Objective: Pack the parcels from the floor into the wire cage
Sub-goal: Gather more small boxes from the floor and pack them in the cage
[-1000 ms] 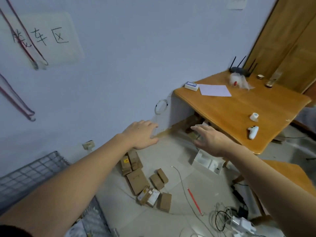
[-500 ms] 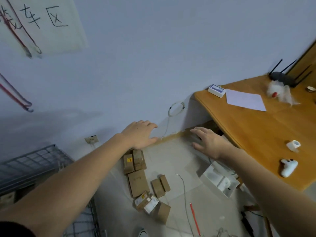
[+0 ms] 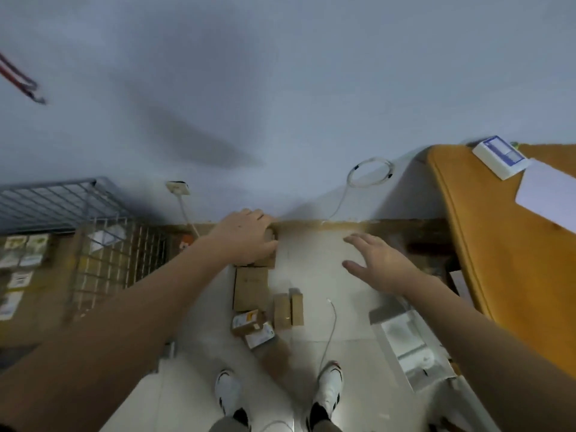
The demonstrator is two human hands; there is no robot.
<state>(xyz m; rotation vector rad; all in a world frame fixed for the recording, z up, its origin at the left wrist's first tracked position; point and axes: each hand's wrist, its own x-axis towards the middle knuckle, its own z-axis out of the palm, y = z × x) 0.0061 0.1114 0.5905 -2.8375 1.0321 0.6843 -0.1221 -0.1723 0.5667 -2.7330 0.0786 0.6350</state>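
Several brown cardboard parcels lie on the pale floor by the wall: a large flat one (image 3: 251, 288), two narrow ones side by side (image 3: 288, 310), and labelled small ones (image 3: 249, 322). My left hand (image 3: 246, 235) is over the pair of parcels (image 3: 270, 247) nearest the wall, palm down, fingers loosely bent; whether it touches them I cannot tell. My right hand (image 3: 380, 266) hovers to the right over bare floor, fingers spread, holding nothing. The wire cage (image 3: 93, 244) stands at the left with labelled parcels (image 3: 18, 266) inside.
A wooden table (image 3: 514, 275) fills the right side, with a white box (image 3: 498, 157) and paper (image 3: 548, 198) on it. A white packaging tray (image 3: 405, 338) and a thin white cable (image 3: 330, 332) lie on the floor. My shoes (image 3: 229, 397) stand just behind the parcels.
The view has tipped down toward the floor and cage. Both hands have dropped lower; my left hand now covers the two parcels nearest the wall.
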